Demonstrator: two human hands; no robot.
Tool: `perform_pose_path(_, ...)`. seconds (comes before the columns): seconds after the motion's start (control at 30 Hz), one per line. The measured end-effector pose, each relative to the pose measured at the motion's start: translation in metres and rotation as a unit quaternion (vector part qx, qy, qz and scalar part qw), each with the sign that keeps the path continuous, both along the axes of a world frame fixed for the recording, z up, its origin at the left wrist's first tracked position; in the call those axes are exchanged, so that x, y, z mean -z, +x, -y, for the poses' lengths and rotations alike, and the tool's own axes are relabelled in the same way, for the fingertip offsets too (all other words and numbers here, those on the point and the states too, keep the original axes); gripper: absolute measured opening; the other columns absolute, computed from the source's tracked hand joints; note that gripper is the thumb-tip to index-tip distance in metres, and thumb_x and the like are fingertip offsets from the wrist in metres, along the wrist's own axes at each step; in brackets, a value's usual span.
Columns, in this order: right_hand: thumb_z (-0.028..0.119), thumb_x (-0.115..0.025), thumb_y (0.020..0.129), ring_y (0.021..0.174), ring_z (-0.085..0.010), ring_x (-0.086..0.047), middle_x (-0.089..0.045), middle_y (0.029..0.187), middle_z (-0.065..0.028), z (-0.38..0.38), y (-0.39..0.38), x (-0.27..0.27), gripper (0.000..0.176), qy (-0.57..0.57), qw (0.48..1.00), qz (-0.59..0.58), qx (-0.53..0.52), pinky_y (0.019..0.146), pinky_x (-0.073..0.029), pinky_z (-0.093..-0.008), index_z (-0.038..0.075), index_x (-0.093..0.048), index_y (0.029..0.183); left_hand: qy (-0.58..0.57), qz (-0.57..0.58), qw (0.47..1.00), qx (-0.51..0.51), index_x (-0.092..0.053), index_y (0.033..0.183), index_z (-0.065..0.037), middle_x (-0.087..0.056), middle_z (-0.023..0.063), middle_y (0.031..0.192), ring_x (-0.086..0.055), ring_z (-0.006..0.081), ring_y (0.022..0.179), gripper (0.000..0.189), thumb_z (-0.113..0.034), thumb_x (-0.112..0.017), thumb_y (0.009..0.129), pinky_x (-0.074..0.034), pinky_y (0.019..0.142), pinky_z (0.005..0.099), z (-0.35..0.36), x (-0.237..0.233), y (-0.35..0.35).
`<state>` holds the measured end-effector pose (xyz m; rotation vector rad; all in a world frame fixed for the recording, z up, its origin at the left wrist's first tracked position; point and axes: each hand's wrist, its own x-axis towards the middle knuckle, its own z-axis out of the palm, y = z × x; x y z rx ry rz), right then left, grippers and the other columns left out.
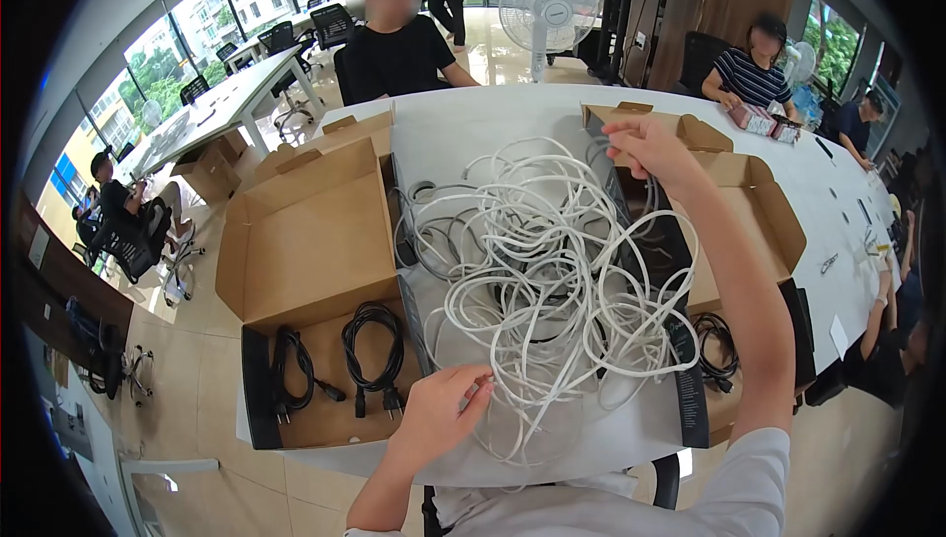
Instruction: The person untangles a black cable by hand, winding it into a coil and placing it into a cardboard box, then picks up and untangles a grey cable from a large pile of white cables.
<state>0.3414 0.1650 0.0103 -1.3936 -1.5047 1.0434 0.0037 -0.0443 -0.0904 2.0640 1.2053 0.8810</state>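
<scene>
A large tangle of white cables [552, 271], with some grey ones in it, lies on the white table between open cardboard boxes. My left hand [448, 407] is at the tangle's near left edge, its fingers curled together by a white cable; what they pinch is too small to make out. Raised at the far right of the tangle, my right hand [645, 151] has its fingers pinched around a grey cable near the box. Two coiled black power cords [372, 348] rest in the left box [305, 241]. Another black coil [714, 348] lies in the right box [744, 212].
A person in a black shirt [399, 54] sits across the table [512, 108]. Another in a striped shirt [749, 74] handles pink packages [754, 121] at the right. Behind stands a white fan [540, 10]. More people are at the right edge.
</scene>
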Motion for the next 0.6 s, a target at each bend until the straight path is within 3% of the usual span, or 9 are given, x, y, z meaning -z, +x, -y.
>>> perform_pose_path(0.17,0.013,-0.056,0.090,0.050,-0.0014,-0.036,-0.063,0.088,-0.0055,0.006,-0.042,-0.047,0.027,0.094,0.995,-0.019,-0.028,0.044,-0.029,-0.0167,0.001,-0.059,0.114,-0.008,0.000,1.000,-0.013,-0.059,0.102,-0.004,-0.064,0.0086,0.078,-0.062,0.0212,0.063,0.021,-0.008,-0.063,0.082,-0.049,0.058,0.0309,0.001,0.001,-0.001)
perform_pose_path(0.37,0.014,-0.054,0.092,0.052,-0.0012,-0.033,-0.063,0.089,-0.0043,0.026,-0.086,-0.107,0.025,0.238,0.969,-0.044,-0.044,0.046,-0.028,-0.0164,0.003,-0.060,0.114,0.006,-0.004,1.000,-0.017,-0.059,0.107,-0.004,-0.066,0.0064,0.077,-0.055,0.0153,0.056,0.026,-0.005,-0.063,0.082,-0.044,0.052,0.0254,0.000,0.006,-0.003)
perform_pose_path(0.43,0.014,-0.053,0.093,0.053,-0.0010,-0.033,-0.063,0.090,-0.0043,0.026,-0.097,-0.122,0.025,0.305,0.948,-0.066,-0.056,0.047,-0.029,-0.0159,0.004,-0.061,0.114,-0.006,-0.011,1.000,-0.014,-0.058,0.107,-0.006,-0.065,0.0066,0.077,-0.059,0.0187,0.060,0.025,-0.008,-0.063,0.082,-0.047,0.055,0.0296,0.000,0.008,-0.003)
perform_pose_path(0.47,0.014,-0.051,0.094,0.057,-0.0026,-0.037,-0.064,0.089,-0.0043,0.024,-0.099,-0.130,0.024,0.331,0.938,-0.070,-0.075,0.052,-0.034,-0.0174,0.004,-0.060,0.115,-0.012,-0.014,1.000,-0.014,-0.058,0.107,-0.006,-0.064,0.0067,0.077,-0.061,0.0204,0.063,0.025,-0.009,-0.064,0.083,-0.048,0.057,0.0316,0.000,0.009,-0.003)
perform_pose_path(0.6,0.008,-0.047,0.096,0.055,-0.0027,-0.037,-0.058,0.086,-0.0056,0.030,-0.125,-0.161,0.017,0.349,0.918,-0.164,-0.096,0.048,-0.032,-0.0161,-0.001,-0.054,0.108,-0.008,-0.020,1.000,-0.008,-0.058,0.106,-0.006,-0.064,0.0068,0.077,-0.061,0.0205,0.063,0.024,-0.008,-0.064,0.082,-0.048,0.057,0.0315,-0.001,0.006,-0.006)
